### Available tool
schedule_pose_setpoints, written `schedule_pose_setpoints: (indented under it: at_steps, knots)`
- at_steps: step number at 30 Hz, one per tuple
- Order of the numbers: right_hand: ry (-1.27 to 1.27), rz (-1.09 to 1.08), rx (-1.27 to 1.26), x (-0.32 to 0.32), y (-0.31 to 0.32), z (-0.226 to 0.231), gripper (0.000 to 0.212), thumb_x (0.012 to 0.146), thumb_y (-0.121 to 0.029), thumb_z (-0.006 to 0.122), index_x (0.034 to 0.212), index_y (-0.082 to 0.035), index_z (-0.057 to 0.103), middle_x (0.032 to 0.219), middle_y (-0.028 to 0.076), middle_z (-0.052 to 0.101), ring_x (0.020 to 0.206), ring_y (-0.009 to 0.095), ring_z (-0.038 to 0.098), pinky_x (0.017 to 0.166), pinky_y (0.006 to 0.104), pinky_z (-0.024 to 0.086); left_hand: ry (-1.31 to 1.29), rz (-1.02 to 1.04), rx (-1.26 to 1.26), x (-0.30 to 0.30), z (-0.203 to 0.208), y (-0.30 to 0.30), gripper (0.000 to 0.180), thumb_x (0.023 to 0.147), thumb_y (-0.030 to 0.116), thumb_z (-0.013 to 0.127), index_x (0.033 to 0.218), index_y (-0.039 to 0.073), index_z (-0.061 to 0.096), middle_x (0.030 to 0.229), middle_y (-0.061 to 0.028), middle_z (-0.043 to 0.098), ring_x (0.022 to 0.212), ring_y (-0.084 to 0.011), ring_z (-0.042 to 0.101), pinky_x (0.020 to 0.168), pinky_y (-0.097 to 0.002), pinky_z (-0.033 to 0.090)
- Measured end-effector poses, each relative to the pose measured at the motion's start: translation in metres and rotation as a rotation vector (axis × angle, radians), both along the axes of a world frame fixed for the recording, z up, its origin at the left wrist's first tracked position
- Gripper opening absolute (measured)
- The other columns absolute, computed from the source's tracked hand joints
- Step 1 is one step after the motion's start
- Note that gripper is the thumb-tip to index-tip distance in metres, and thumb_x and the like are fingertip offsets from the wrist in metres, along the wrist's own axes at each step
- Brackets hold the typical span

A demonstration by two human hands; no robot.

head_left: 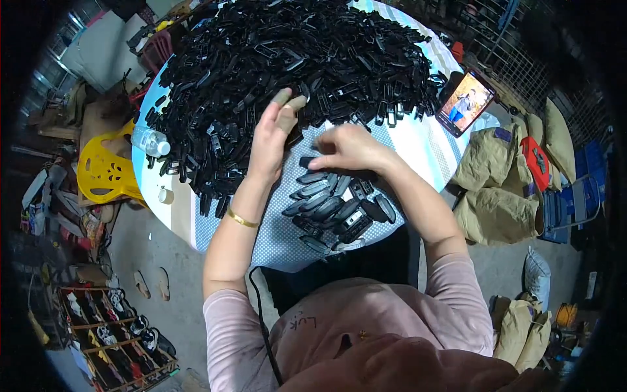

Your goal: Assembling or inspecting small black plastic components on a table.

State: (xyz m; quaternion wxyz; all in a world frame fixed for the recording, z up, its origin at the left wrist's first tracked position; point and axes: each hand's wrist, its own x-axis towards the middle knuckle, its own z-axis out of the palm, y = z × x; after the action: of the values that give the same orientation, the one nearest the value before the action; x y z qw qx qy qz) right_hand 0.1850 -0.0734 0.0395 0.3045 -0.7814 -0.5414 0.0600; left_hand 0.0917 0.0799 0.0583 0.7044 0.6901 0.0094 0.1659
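Observation:
A great heap of black plastic clip-like pieces (274,59) covers the far part of a round table. At its near edge my left hand (274,127) is raised, its fingers stretched out and apart; no piece shows in them. My right hand (353,147) hangs over the near middle of the table, its fingers bent and smeared by motion. Beside its thumb tip is a dark piece (307,162); whether the hand grips it is unclear. Just below lies a smaller pile of grey-black oval pieces (330,204), some with shiny metal parts.
The table bears a patterned light cloth (277,247). A clear plastic bottle (151,142) and a small white cup (165,195) are at its left edge. A phone (465,103) is propped at the right. Beside the table stand a yellow chair (98,166) and brown sacks (496,212).

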Motion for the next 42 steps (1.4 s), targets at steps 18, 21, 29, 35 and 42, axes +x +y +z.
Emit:
schedule_pose_setpoints:
  at_steps: [18,21,29,35,42]
  knots:
    - [-0.377,-0.281,0.577,-0.008,0.009,-0.001,0.010,0.069,-0.012,0.064,0.074,-0.004,0.061,0.063,0.009,0.058,0.057,0.026,0.059,0.050,0.0333,0.047,-0.088,-0.169,0.487,-0.011,-0.015,-0.040,0.089,0.089,0.053,0.039,0.138,-0.005,-0.007,0.146,-0.0239,0.003,0.136,-0.0307,0.008,0.109,-0.0369,0.012]
    - [-0.359,-0.316,0.563,-0.007,0.011,-0.002,0.010,0.069,-0.013,0.064,0.072,-0.004,0.061,0.063,0.009,0.058,0.057,0.026,0.059,0.049,0.0335,0.046,-0.085,-0.150,0.498,-0.012,-0.015,-0.041,0.089,0.089,0.053,0.039,0.138,-0.005,-0.007,0.146,-0.0243,0.004,0.136,-0.0312,0.008,0.109,-0.0367,0.013]
    - [-0.163,-0.303,0.614,-0.009,0.007,0.011,0.013,0.070,-0.018,0.063,0.074,-0.006,0.064,0.068,0.009,0.062,0.060,0.025,0.061,0.053,0.0331,0.049,-0.159,-0.205,0.120,-0.010,-0.013,-0.038,0.088,0.089,0.046,0.044,0.138,0.000,-0.013,0.146,-0.0227,0.002,0.136,-0.0318,0.006,0.109,-0.0373,0.014]
    - [-0.303,-0.341,0.639,-0.008,0.013,-0.001,0.012,0.071,-0.017,0.061,0.068,-0.005,0.061,0.064,0.009,0.060,0.058,0.026,0.060,0.051,0.0350,0.048,-0.113,-0.218,0.304,-0.012,-0.016,-0.044,0.083,0.092,0.047,0.037,0.139,0.001,-0.014,0.147,-0.0207,-0.001,0.136,-0.0279,0.005,0.109,-0.0364,0.009]
    - [-0.450,-0.231,0.633,-0.003,0.011,0.000,0.013,0.066,-0.012,0.063,0.061,-0.005,0.053,0.058,0.008,0.054,0.052,0.025,0.056,0.048,0.0348,0.045,-0.217,-0.232,0.077,-0.010,-0.022,-0.046,0.086,0.091,0.037,0.047,0.138,-0.002,-0.014,0.147,-0.0204,0.002,0.136,-0.0278,0.004,0.109,-0.0373,0.009]
